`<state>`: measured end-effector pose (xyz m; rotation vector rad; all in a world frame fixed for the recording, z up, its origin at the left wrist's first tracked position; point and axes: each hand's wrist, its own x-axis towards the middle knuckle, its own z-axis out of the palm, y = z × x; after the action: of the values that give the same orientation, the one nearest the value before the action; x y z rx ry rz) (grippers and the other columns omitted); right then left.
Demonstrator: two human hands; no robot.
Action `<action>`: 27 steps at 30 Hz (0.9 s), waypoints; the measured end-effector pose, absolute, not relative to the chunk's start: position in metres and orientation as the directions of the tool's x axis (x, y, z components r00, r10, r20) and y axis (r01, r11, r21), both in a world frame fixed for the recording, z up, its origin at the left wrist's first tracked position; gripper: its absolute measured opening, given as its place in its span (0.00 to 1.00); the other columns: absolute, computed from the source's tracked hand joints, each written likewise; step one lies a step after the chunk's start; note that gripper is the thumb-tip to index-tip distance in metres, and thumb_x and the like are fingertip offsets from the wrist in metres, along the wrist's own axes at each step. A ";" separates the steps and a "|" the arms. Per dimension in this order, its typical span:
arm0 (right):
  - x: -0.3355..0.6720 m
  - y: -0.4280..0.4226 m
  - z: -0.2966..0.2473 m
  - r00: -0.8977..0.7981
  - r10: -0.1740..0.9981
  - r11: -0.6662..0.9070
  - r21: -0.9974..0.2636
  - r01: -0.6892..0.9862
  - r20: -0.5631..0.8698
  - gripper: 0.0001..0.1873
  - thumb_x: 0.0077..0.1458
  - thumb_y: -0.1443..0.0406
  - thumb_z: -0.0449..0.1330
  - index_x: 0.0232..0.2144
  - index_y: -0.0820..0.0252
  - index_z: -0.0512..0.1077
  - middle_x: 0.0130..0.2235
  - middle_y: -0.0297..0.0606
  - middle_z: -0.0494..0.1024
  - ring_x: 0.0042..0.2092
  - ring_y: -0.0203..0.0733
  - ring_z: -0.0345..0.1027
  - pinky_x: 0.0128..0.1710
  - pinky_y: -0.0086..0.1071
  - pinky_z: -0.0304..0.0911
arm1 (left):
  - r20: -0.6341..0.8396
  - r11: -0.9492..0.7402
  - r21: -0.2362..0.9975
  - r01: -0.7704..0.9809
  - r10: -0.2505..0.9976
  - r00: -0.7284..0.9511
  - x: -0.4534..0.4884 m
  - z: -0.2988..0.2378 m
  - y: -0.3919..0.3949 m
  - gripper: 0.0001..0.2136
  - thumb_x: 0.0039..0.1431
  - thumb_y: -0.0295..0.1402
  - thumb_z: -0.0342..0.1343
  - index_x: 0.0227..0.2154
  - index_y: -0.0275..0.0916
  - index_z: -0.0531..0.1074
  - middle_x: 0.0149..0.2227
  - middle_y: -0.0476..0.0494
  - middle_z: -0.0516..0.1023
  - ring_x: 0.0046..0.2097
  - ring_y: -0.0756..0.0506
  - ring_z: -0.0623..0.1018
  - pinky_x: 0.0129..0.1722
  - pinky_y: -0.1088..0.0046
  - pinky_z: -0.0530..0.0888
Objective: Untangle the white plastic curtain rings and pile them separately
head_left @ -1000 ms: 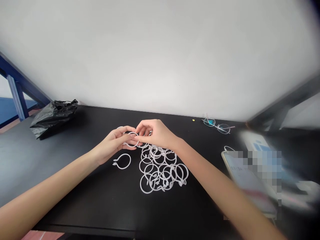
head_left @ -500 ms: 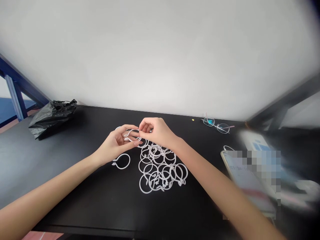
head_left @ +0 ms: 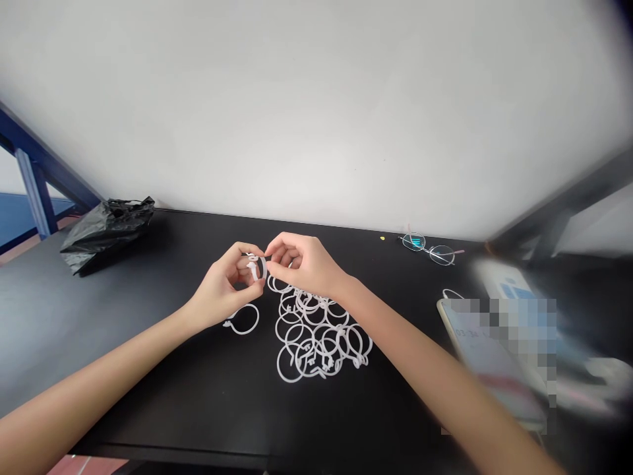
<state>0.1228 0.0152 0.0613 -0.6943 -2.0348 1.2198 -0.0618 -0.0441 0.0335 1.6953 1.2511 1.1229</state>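
One white ring (head_left: 264,268) is up off the black table (head_left: 198,409), near the middle of the view. Your left hand (head_left: 221,285) has it clamped between the thumb below and the fingers above; its small tabs show inside the curl of that hand. Your right hand (head_left: 309,265) meets it from the other side, thumb and forefinger at the ring's right edge. The contact is small here, so I cannot tell whether those two fingertips are closed on the ring or merely against it. Your two hands are close together, facing each other.

A single loose ring (head_left: 258,319) lies flat on the table below your left hand, its tabbed end pointing left. A pile of white rings (head_left: 326,326) lies overlapping below your right hand, partly covered by your right wrist.

Surroundings: a crumpled black plastic bag (head_left: 106,231) at the far left of the table; wire-rimmed glasses (head_left: 442,255) near the back edge, right of your hands; a small yellow scrap (head_left: 382,238) just left of them. A phone (head_left: 467,343), partly pixelated, lies beyond your right forearm. A pale wall (head_left: 316,132) stands behind the table.
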 end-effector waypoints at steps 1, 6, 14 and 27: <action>0.122 0.014 0.062 -0.647 0.716 0.425 -0.899 0.106 0.262 0.07 0.50 0.66 0.63 0.34 0.59 0.72 0.31 0.32 0.75 0.30 0.32 0.69 0.29 0.26 0.65 | 0.215 -0.253 0.914 0.315 0.965 0.152 -0.061 0.033 -0.044 0.18 0.51 0.31 0.60 0.44 0.40 0.62 0.26 0.55 0.70 0.26 0.52 0.71 0.30 0.75 0.71; 0.118 0.010 0.060 -0.675 0.686 0.465 -0.877 0.121 0.271 0.07 0.50 0.64 0.66 0.32 0.60 0.72 0.32 0.33 0.76 0.30 0.32 0.68 0.30 0.26 0.65 | 0.218 -0.286 0.881 0.376 0.953 0.212 -0.056 0.033 -0.047 0.21 0.51 0.28 0.57 0.47 0.42 0.58 0.26 0.56 0.70 0.25 0.54 0.69 0.31 0.75 0.71; 0.116 0.008 0.057 -0.648 0.665 0.557 -0.824 0.101 0.370 0.03 0.56 0.67 0.59 0.30 0.59 0.72 0.32 0.34 0.76 0.32 0.33 0.70 0.33 0.28 0.66 | 0.297 -0.354 0.788 0.504 0.935 0.192 -0.064 0.032 -0.042 0.16 0.55 0.33 0.58 0.47 0.40 0.67 0.36 0.46 0.73 0.36 0.48 0.74 0.34 0.73 0.75; 0.116 0.008 0.060 -0.552 0.746 0.456 -0.890 0.015 0.373 0.08 0.58 0.61 0.59 0.31 0.60 0.73 0.32 0.35 0.78 0.34 0.35 0.73 0.32 0.28 0.68 | 0.267 -0.335 0.863 0.379 0.938 0.223 -0.076 0.028 -0.035 0.18 0.60 0.40 0.58 0.51 0.40 0.70 0.42 0.42 0.76 0.39 0.46 0.77 0.41 0.69 0.78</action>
<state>0.1161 0.0080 0.0599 -0.6389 -1.9054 1.1539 -0.0760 -0.0351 0.0277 1.8368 1.2161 1.0759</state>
